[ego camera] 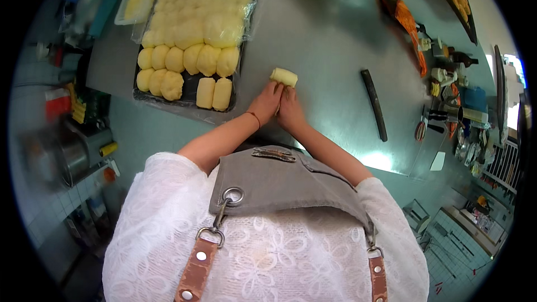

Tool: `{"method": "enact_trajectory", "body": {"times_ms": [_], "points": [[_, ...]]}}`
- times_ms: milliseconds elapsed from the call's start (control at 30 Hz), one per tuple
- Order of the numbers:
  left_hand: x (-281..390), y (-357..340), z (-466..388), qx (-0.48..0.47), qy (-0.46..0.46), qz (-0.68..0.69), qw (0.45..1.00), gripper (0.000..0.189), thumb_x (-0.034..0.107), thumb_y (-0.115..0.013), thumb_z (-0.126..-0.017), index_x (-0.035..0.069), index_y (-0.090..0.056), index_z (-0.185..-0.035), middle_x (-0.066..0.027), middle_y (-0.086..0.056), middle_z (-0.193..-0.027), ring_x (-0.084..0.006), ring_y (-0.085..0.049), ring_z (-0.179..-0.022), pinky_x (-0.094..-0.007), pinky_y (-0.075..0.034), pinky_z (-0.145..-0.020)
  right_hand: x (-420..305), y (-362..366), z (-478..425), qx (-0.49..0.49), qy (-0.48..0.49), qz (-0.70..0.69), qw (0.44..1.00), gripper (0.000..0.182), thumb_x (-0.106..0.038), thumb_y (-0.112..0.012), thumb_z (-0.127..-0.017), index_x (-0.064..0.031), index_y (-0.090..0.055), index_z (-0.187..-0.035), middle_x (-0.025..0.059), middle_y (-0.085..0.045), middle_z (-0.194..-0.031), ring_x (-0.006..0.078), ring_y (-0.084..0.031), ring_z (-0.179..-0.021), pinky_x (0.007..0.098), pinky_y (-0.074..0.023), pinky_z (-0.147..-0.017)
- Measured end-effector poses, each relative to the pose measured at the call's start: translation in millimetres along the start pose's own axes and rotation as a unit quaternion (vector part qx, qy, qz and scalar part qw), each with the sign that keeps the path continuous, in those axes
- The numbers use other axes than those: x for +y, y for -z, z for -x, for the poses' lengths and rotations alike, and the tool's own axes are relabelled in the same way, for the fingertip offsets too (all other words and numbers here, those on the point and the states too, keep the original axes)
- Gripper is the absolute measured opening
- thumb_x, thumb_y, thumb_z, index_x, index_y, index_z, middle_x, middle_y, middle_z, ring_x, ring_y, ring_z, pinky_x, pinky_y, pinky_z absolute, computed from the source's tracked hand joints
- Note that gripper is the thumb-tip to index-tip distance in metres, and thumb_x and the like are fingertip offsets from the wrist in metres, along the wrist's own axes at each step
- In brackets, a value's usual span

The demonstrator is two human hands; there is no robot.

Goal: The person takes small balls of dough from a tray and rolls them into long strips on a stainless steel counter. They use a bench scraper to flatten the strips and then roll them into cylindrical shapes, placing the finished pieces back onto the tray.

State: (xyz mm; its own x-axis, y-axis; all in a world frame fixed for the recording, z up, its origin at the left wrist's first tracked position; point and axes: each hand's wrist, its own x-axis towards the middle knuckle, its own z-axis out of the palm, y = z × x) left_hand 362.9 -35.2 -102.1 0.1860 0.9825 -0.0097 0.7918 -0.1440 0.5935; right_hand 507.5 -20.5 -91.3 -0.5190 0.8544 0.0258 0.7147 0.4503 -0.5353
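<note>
A short roll of pale yellow dough [285, 76] lies on the metal worktop [319, 37] in front of me. My left hand [267, 101] and my right hand [291, 107] meet side by side at its near edge, their fingertips touching the dough. A narrow flap beneath the fingers is mostly hidden. Left of my hands, a dark baking tray [188, 105] holds rows of round dough balls [209, 61], with two oblong dough rolls [214, 93] at its near right corner. Plastic film [249, 16] covers the tray's far part.
A dark rolling pin or rod [374, 105] lies to the right. Beyond it are scissors [420, 130], a white scraper [438, 161] and an orange bag [409, 21]. A plastic tub [121, 14] stands beside the tray. Another filled tray [472, 29] is at the far right.
</note>
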Motion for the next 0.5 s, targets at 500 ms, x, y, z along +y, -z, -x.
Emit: {"method": "enact_trajectory", "body": {"times_ms": [500], "points": [[4.1, -3.9, 53.8, 0.042, -0.012, 0.043, 0.998, 0.031, 0.005, -0.051, -0.094, 0.008, -0.060, -0.123, -0.0181, -0.057, -0.119, -0.0389, -0.062, -0.110, -0.0488, -0.052, -0.096, -4.5, 10.9, 48.2, -0.022, 0.073, 0.040, 0.996, 0.065, -0.009, -0.067, -0.080, 0.0011, -0.050, -0.142, 0.0284, -0.047, -0.139, 0.0464, -0.055, -0.121, 0.0506, -0.0464, -0.106]]}}
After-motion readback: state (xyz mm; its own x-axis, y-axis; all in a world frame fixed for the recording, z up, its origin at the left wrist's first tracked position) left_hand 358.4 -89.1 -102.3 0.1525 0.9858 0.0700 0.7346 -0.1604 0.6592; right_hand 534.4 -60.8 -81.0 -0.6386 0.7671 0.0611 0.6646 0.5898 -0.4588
